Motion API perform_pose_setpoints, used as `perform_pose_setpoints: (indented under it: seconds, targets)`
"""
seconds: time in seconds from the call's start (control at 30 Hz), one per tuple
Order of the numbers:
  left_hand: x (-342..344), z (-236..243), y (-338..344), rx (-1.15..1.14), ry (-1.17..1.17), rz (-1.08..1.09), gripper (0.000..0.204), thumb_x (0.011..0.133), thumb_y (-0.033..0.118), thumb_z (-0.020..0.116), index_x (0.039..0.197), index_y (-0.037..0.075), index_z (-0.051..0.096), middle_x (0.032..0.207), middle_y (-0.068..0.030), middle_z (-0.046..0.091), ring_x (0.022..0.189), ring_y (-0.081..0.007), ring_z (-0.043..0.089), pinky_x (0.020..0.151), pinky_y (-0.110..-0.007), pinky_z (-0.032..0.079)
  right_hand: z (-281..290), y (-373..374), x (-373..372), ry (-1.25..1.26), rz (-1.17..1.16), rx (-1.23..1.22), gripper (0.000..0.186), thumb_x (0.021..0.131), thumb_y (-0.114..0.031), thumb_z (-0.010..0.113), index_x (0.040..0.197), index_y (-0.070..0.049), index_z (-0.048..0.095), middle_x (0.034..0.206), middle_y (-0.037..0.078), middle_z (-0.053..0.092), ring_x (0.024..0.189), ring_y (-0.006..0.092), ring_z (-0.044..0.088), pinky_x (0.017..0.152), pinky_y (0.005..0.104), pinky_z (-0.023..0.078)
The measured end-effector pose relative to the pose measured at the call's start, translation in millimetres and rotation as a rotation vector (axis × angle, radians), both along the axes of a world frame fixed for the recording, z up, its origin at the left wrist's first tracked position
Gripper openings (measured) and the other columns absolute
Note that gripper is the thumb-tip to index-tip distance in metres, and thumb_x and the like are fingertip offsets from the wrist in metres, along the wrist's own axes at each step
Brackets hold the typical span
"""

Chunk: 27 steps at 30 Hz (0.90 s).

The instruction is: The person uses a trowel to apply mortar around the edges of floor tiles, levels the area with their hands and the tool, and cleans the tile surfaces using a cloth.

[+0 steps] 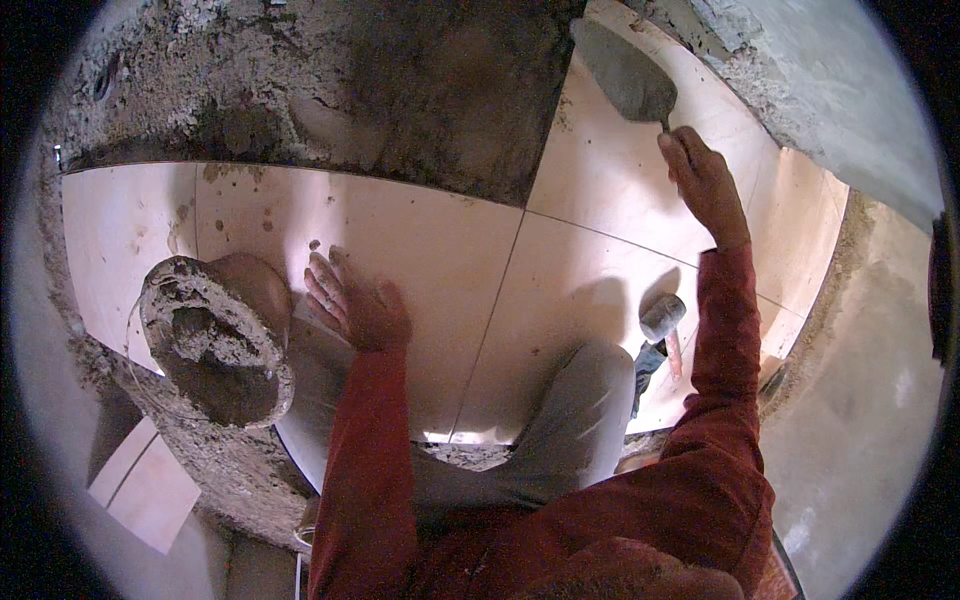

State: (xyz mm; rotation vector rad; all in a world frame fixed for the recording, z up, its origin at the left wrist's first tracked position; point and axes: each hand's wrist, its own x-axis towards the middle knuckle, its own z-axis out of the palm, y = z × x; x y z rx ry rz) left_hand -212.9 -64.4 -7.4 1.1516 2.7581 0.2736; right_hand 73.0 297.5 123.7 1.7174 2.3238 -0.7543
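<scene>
My right hand (705,185) is closed around the handle of a trowel (628,75), reaching far to the right. The trowel's grey, mortar-smeared blade points to the upper left, over a pale floor tile (620,185) beside the dark mortar bed (430,90). My left hand (355,300) is spread, palm down, over another pale tile (430,260) and holds nothing; whether it presses on the tile I cannot tell. Close to its left stands a mortar-caked bucket (215,340), tilted toward me, with wet grey mortar inside.
A mallet (662,318) with a grey head and reddish handle lies on the tiles by my right knee. Cut tile pieces (145,485) lie at the lower left. Rough mortar (235,470) edges the tiles there, and a grey wall (860,400) rises on the right.
</scene>
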Motion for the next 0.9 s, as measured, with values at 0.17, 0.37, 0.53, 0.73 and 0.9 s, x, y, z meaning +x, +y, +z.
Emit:
perform_pose_setpoints:
  seconds: [0.17,0.37,0.53,0.73,0.9]
  targets:
    - [0.9,1.2,0.3,0.075,0.025,-0.041,0.081,0.086,0.026,0.063,0.157,0.003,0.031,0.165,-0.0280,0.023,0.152,-0.0506,0.017,0.122,-0.065,0.007,-57.6,34.7,-6.3,-0.144,0.203,0.653,0.037,0.103,-0.045,0.054,0.117,-0.012,0.061,0.106,0.015,0.070,0.081,0.0383,0.072,0.067,0.0485,0.058]
    - [-0.2,-1.3,-1.1,0.052,0.025,-0.040,0.080,0.088,0.027,0.061,0.158,0.004,0.031,0.165,-0.0270,0.024,0.153,-0.0499,0.017,0.122,-0.064,0.008,-97.7,108.0,-22.3,-0.307,0.195,0.710,0.043,0.102,-0.051,0.051,0.132,-0.021,0.059,0.106,0.015,0.072,0.084,0.0385,0.072,0.069,0.0494,0.059]
    - [1.1,-0.7,-1.7,0.053,0.043,-0.051,0.079,0.089,0.026,0.060,0.158,0.004,0.030,0.165,-0.0270,0.024,0.153,-0.0501,0.017,0.121,-0.065,0.009,-96.6,138.4,-4.3,-0.246,0.194,0.708,0.047,0.103,-0.055,0.049,0.137,-0.023,0.056,0.103,0.019,0.074,0.091,0.0441,0.071,0.075,0.0568,0.057]
    - [-0.9,-4.3,-2.1,0.068,0.053,-0.059,0.075,0.091,0.027,0.057,0.157,0.003,0.032,0.166,-0.0266,0.024,0.152,-0.0504,0.018,0.120,-0.065,0.011,-74.2,136.6,29.1,-0.189,0.090,0.673,0.047,0.102,-0.056,0.052,0.133,-0.023,0.061,0.117,0.019,0.071,0.100,0.0448,0.069,0.083,0.0543,0.055]
    - [-0.4,-5.0,-5.0,0.041,0.050,-0.051,0.074,0.091,0.028,0.056,0.156,0.002,0.033,0.164,-0.0289,0.024,0.152,-0.0501,0.017,0.120,-0.065,0.011,-52.0,125.8,57.8,-0.159,0.055,0.696,0.045,0.101,-0.051,0.058,0.129,-0.016,0.065,0.117,0.019,0.071,0.104,0.0425,0.068,0.085,0.0504,0.054]
